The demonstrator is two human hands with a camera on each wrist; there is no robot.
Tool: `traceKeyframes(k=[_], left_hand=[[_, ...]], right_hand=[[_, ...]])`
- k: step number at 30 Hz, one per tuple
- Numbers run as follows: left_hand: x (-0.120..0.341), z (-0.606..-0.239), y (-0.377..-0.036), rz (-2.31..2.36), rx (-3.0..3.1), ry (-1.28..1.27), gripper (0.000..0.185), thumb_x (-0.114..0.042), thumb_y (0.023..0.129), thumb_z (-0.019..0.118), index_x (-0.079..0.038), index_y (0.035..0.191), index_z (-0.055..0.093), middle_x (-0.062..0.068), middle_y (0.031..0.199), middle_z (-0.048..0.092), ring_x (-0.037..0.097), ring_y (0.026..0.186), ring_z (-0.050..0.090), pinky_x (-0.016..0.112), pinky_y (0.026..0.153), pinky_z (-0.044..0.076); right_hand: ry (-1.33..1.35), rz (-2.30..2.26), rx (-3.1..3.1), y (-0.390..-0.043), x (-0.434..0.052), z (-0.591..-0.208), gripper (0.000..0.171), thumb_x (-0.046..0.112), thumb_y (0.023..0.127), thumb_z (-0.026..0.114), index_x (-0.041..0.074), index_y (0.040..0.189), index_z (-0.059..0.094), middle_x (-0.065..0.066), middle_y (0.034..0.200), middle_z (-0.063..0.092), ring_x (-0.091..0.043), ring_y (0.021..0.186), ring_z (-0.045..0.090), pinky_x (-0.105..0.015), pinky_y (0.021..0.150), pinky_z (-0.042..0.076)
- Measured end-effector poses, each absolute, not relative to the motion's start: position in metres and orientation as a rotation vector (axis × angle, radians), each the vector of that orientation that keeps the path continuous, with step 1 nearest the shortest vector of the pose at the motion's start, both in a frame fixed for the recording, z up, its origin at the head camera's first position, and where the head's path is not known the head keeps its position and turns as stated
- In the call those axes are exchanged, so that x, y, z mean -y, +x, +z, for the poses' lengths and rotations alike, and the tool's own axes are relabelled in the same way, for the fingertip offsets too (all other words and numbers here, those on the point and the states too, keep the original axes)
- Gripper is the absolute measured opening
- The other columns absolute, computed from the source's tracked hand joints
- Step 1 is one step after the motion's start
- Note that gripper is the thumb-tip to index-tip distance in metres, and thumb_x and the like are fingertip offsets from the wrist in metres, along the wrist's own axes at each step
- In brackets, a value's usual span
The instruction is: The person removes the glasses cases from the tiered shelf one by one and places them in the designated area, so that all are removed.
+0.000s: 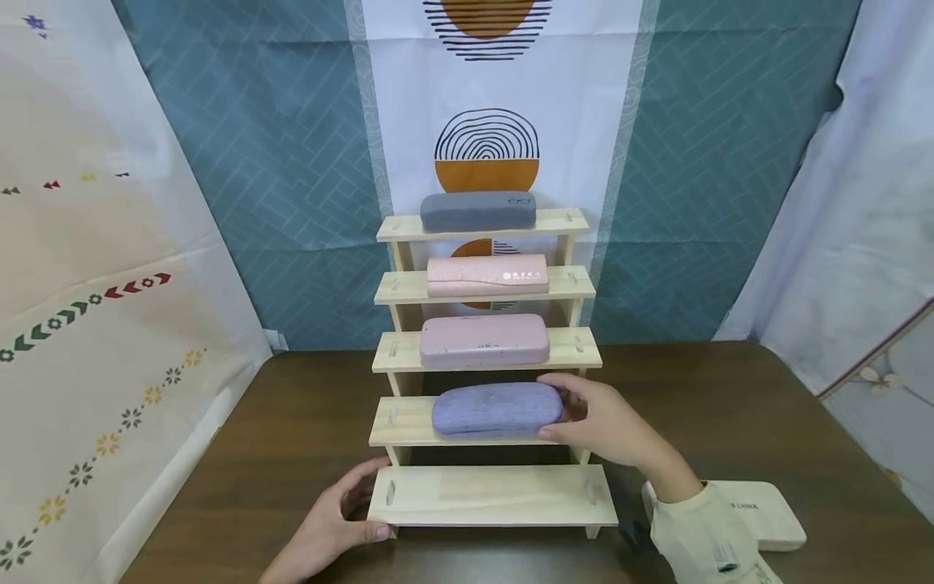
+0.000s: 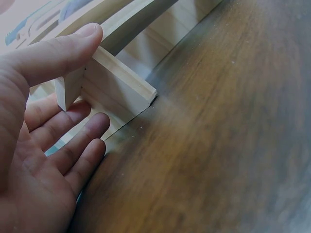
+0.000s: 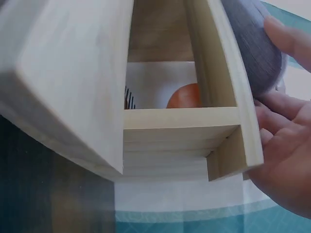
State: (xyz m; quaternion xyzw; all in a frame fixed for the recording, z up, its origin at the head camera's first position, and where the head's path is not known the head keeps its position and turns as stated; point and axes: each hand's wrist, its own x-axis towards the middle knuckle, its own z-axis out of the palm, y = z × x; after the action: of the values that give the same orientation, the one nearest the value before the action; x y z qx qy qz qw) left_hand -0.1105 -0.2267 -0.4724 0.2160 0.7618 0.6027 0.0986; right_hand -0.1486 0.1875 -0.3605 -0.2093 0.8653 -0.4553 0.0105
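A blue-purple glasses case (image 1: 498, 409) lies on the second step from the bottom of a stepped wooden display rack (image 1: 492, 496). My right hand (image 1: 601, 418) grips the case's right end, thumb at the front and fingers behind; the right wrist view shows the case (image 3: 255, 46) beside the step's edge. At the rack's lower left, my left hand (image 1: 332, 519) holds the end of the bottom step, thumb in front and fingers round the back. Above, a mauve case (image 1: 485, 341), a pink case (image 1: 487, 276) and a grey-blue case (image 1: 477, 212) each occupy a step.
A cream-coloured flat object (image 1: 762, 513) with printed lettering lies at the right, partly behind the right sleeve. The rack stands on a dark brown wooden table (image 1: 292, 430). Patterned cloths (image 1: 255, 162) hang behind and at both sides.
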Motion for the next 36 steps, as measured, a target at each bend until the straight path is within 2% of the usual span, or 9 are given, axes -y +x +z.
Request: traceKeyframes(k=[4,8,13,23,29,36], left_hand=[[0.226,-0.473,-0.110,1.782,-2.249,0.575,0.076,-0.001,0.082,0.082,-0.011,0.148,0.045,0.017,0.123,0.061,0.027,0.110,0.062,0.031,0.090,0.050],[0.225,-0.473,-0.110,1.773,-2.252,0.552,0.076,-0.002,0.082,0.082,-0.013,0.148,0.045,0.016,0.124,0.060,0.028,0.110,0.061,0.032,0.090,0.049],[0.225,-0.472,-0.110,1.762,-2.255,0.537,0.076,-0.003,0.082,0.082,-0.014,0.149,0.045,0.016,0.126,0.059,0.029,0.112,0.060,0.032,0.091,0.049],[0.226,-0.470,-0.110,1.774,-2.232,0.513,0.076,-0.003,0.082,0.082,-0.013,0.148,0.045,0.017,0.126,0.059,0.029,0.112,0.060,0.032,0.092,0.048],[0.226,-0.470,-0.110,1.771,-2.240,0.514,0.076,-0.003,0.082,0.081,-0.013,0.148,0.046,0.016,0.126,0.059,0.029,0.111,0.060,0.031,0.091,0.048],[0.225,-0.471,-0.111,1.777,-2.235,0.509,0.075,-0.002,0.082,0.081,-0.013,0.148,0.046,0.017,0.126,0.059,0.029,0.111,0.061,0.031,0.092,0.048]], right_hand=[[-0.666,-1.576,-2.629,-0.144,-0.196,-0.362,0.062,0.021,0.083,0.085,0.007,0.137,0.058,-0.007,0.103,0.064,-0.027,0.089,0.061,-0.032,0.072,0.052],[-0.644,-1.757,-2.515,-0.138,-0.206,-0.364,0.061,0.009,0.085,0.082,0.001,0.139,0.056,-0.015,0.114,0.064,-0.027,0.095,0.063,-0.032,0.075,0.055],[-0.577,-1.904,-2.431,-0.131,-0.218,-0.364,0.059,0.002,0.085,0.079,-0.006,0.138,0.054,-0.023,0.117,0.062,-0.026,0.095,0.065,-0.035,0.075,0.058],[-0.603,-2.089,-2.268,-0.127,-0.251,-0.368,0.052,-0.010,0.087,0.070,-0.005,0.137,0.055,-0.007,0.122,0.066,-0.021,0.098,0.066,-0.033,0.080,0.057],[-0.721,-2.160,-2.154,-0.130,-0.275,-0.373,0.054,-0.017,0.089,0.061,-0.007,0.140,0.050,-0.008,0.126,0.064,-0.019,0.104,0.065,-0.030,0.087,0.054],[-0.790,-2.201,-2.093,-0.131,-0.305,-0.377,0.057,-0.023,0.089,0.053,-0.004,0.144,0.049,-0.008,0.130,0.062,-0.017,0.108,0.063,-0.029,0.087,0.053]])
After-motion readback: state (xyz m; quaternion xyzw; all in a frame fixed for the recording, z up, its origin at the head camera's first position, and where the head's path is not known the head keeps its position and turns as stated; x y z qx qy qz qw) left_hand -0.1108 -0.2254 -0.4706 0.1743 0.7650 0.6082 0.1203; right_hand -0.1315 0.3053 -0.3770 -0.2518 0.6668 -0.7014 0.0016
